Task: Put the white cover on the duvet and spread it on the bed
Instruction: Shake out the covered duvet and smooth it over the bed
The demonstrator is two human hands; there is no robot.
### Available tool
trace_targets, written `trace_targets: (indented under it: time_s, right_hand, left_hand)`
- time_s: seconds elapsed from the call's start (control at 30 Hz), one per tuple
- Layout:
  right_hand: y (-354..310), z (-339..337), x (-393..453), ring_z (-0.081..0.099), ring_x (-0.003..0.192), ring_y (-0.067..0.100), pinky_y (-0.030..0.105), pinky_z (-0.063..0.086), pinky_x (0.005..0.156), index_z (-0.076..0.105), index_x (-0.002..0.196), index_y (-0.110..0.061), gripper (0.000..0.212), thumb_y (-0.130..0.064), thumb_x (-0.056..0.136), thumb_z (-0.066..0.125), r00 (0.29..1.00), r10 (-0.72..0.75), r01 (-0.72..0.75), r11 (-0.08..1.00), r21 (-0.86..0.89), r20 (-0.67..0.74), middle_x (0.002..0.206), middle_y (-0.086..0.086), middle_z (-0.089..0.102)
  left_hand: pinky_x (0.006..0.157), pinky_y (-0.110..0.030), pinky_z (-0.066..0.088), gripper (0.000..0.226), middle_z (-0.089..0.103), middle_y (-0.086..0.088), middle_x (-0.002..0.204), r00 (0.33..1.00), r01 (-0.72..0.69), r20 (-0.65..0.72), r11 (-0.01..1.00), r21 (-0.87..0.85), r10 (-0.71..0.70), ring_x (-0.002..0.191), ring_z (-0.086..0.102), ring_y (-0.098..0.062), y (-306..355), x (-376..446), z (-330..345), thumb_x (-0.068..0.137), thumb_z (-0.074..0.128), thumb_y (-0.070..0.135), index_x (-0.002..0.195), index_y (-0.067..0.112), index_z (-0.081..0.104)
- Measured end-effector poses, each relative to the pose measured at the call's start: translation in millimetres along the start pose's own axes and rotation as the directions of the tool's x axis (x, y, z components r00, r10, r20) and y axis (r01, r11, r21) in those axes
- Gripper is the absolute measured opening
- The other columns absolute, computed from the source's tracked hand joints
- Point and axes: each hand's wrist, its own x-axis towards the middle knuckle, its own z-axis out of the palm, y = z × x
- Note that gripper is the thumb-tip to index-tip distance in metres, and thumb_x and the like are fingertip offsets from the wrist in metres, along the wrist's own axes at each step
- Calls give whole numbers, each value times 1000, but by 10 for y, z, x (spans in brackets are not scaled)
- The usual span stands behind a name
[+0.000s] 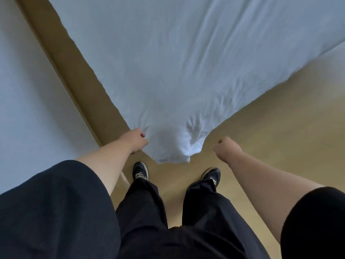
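Tan floor under my feet, bed [28, 86] left. My left hand [138, 140] pinches the soft, light duvet [168, 81] corner; right hand [225, 147] curled, empty.

- We see a plain white duvet cover [168, 62].
- Our trousers [149, 212] are black.
- Our shoes [140, 171] are black with white stripes.
- The floor [270, 118] is tan.
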Motion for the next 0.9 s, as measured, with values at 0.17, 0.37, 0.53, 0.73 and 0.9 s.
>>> trace_targets:
  time_s: [0.17,0.37,0.53,0.73,0.9]
  right_hand:
    - [-130,-1305,-739,60,103,26,31,44,80,58,130,-10,35,-25,98,51,965,-253,242,959,-150,-61,124,7,62]
    - [-458,-2367,-1181,62,100,29,36,50,86,61,125,-8,34,-28,98,55,928,-356,325,916,-233,-105,119,13,65]
    - [-867,-2863,-1000,59,99,18,31,48,84,59,127,-21,33,-36,97,53,913,-408,375,856,-356,-19,113,-4,61]
    - [-849,-3507,-561,59,111,20,32,49,90,53,135,-21,40,-36,98,49,950,-311,290,881,-374,5,131,1,60]
    - [-938,-4022,179,52,122,27,38,46,98,44,144,-21,44,-31,101,45,964,-265,248,840,-482,34,141,5,49]
  left_hand:
    - [76,-29,41,17,64,0,104,997,-73,-45,991,-115,69,96,60,-20,514,-936,-367,95,59,33,106,20,63]
    - [80,-30,44,9,64,-2,104,989,-142,-57,973,-180,134,92,57,-19,1018,-1412,-653,97,55,29,101,22,60]
    - [72,-31,38,5,55,-3,91,983,-163,-118,970,-180,144,79,48,-20,1463,-1051,-998,93,55,26,92,22,51]
    - [80,-31,45,20,61,1,110,979,-194,-72,980,-40,190,101,60,-20,2413,-429,-1543,95,51,32,111,21,55]
    - [94,-33,46,47,48,-6,140,982,-160,-101,987,-18,157,116,56,-24,3214,105,-1838,95,52,36,139,20,47]
